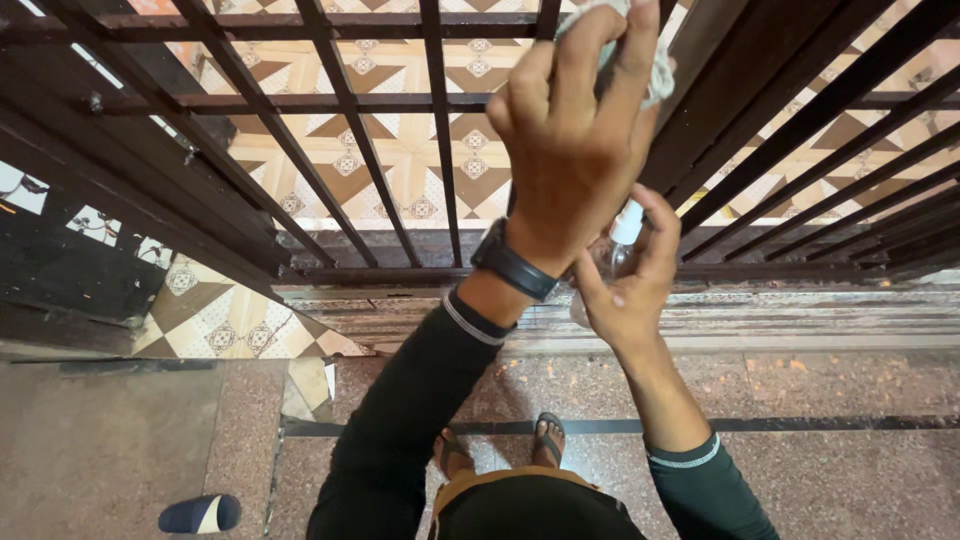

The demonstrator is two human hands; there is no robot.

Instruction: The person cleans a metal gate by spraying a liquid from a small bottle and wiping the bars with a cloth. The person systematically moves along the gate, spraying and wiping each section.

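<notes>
Upper centre, the left hand (pixel 575 130) clamped a pale crumpled cloth (pixel 655 70) against the dark metal gate bar (pixel 700 100); right hand (pixel 630 280) gripped a clear plastic spray bottle (pixel 615 250); firm, even strokes seemed best

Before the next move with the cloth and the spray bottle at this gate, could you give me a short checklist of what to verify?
1. Left hand has a grip on the cloth: ok.
2. Cloth pressed against the gate bar: ok.
3. Right hand holds the spray bottle: ok.
4. Nozzle aimed at the bar: cannot tell.
5. Liquid left in the bottle: cannot tell.
6. Feet set on the floor: ok.
</notes>
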